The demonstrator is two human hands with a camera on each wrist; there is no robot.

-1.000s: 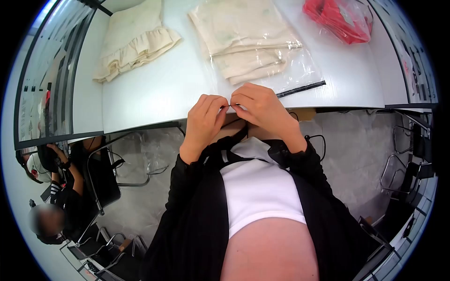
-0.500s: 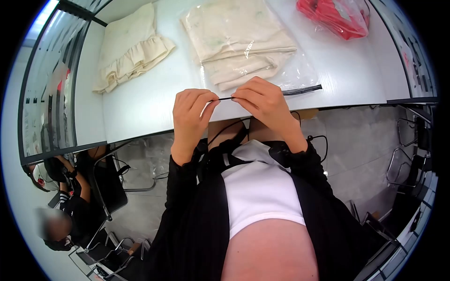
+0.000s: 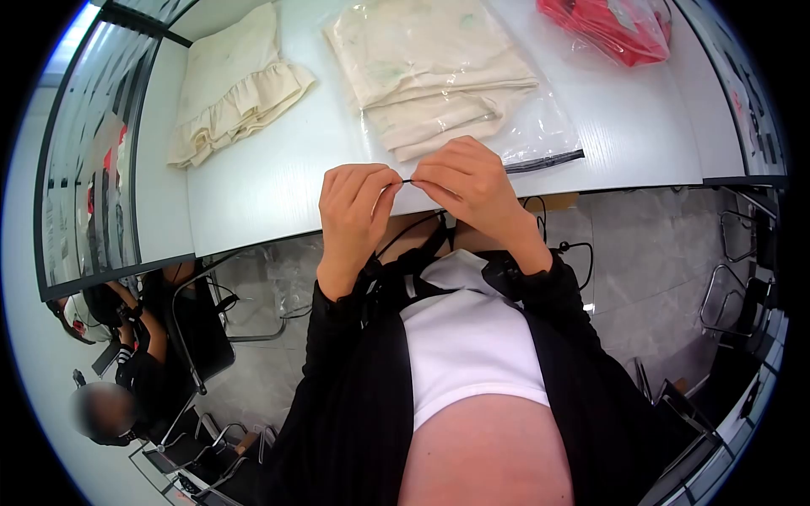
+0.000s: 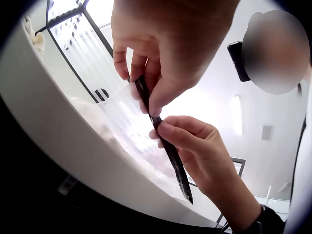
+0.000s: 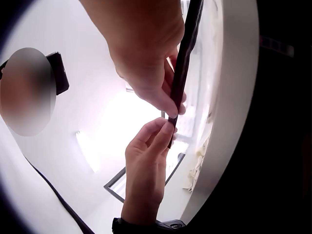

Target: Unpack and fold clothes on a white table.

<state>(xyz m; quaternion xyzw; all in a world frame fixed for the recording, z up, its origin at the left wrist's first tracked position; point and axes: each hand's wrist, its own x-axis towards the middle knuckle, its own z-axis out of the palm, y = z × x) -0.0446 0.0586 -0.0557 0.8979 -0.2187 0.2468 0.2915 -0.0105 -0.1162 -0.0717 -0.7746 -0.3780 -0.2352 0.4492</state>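
A clear plastic bag lies on the table with folded cream cloth inside. Along its near edge runs a black strip. My left hand pinches this strip between thumb and fingers at the table's front edge. Just to its right, my right hand pinches the same strip, the two sets of fingertips a short gap apart. In the right wrist view the black strip passes behind the right thumb and on to the left hand.
On the left of the white table lies a folded cream cloth with a ruffled hem. A red item in a clear bag sits at the back right. Low panels bound both sides. Another person sits at the lower left beside a chair.
My left hand first moved left along the black strip, away from the right hand, then came partly back toward it. The right hand shifted slightly and kept its pinch.
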